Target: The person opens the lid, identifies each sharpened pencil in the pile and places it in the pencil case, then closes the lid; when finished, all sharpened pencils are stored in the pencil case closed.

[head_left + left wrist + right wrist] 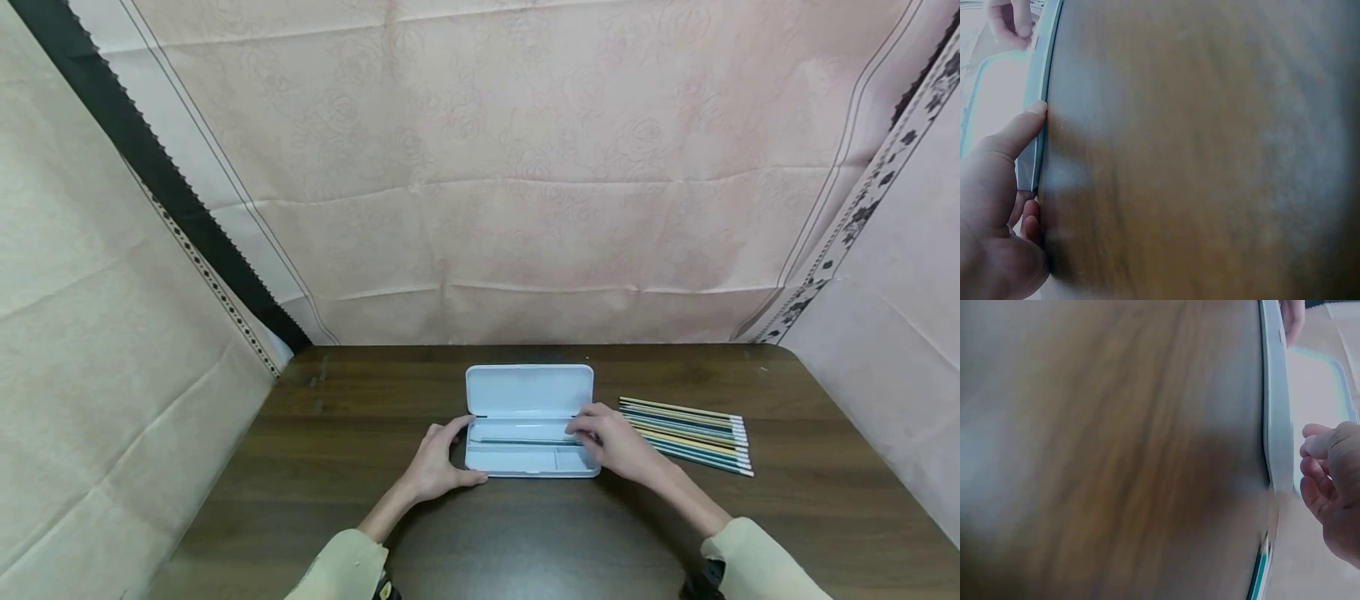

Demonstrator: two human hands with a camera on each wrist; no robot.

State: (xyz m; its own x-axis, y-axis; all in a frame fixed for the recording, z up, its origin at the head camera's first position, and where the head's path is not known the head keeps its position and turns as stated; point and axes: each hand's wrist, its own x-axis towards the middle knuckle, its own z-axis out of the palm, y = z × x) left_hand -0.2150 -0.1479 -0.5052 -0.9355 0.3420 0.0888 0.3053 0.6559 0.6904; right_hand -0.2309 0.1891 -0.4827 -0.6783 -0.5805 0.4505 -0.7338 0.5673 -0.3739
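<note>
We see an open pale-blue pencil case between the hands | inside, one pencil reaching toward the right hand, fingers bent, grip unclear to us | left hand clamped on case's near side | likely step: packing; next calls for settling it, then fetching from the pencil row right of the right hand

Before you, the hinged case shows a smooth, glossy surface, whether of coated metal or plastic you cannot tell. The pencils look smoothly painted, and the tabletop displays wood grain under a soft sheen. Your sleeves are matt cloth; the fabric backdrop is creased and faintly floral-textured.
</note>
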